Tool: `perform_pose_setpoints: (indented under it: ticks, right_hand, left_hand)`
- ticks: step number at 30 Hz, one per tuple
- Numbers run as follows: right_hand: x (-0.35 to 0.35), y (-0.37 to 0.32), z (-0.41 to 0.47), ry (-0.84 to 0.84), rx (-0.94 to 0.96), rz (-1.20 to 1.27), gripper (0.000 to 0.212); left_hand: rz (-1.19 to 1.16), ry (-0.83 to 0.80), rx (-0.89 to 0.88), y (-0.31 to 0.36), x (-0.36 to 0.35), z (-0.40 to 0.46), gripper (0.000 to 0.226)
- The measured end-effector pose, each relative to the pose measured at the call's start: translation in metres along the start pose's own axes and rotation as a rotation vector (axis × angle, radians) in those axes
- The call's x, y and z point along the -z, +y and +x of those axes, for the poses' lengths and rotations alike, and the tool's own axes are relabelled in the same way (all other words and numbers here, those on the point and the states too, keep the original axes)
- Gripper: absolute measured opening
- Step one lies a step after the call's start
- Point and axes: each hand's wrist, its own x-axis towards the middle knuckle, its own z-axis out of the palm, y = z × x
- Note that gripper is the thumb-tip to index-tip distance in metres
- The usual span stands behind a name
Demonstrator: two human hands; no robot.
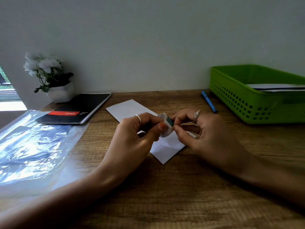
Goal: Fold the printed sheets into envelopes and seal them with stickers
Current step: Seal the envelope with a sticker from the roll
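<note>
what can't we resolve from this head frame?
- Folded sheet: its middle is hidden by both hands, so the flap's state is unknown.
- Sticker roll: held between left hand and right hand; print is too small, and whether a sticker is peeled is hidden by fingertips.
- Green basket: cut off by the right edge; its wall hides most of the papers inside.
- Notebook label: blurred.

Envelope (166,146) middle under both hands.

a white folded envelope (166,146) lies flat and angled on the desk (181,187); a small sticker roll (165,125) is held upright just above it.
</note>
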Motion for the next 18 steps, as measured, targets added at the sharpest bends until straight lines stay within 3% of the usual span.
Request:
perform_pose_setpoints:
  ticks: [4,9,18]
  right_hand:
    - [-0.0035,0.0018,-0.0024,0.031,0.137,-0.225,0.007]
    - [-0.007,0.0015,-0.0041,0.032,0.215,-0.417,0.023]
    - [-0.0094,0.0019,-0.0027,0.004,0.243,-0.461,0.023]
  left_hand:
    - [-0.008,0.0,0.003,-0.0005,0.0003,-0.0017,0.014]
    - [-0.078,0.017,0.018,0.0008,-0.0012,-0.0015,0.012]
    - [-0.126,-0.007,-0.015,0.0003,-0.0011,-0.0031,0.013]
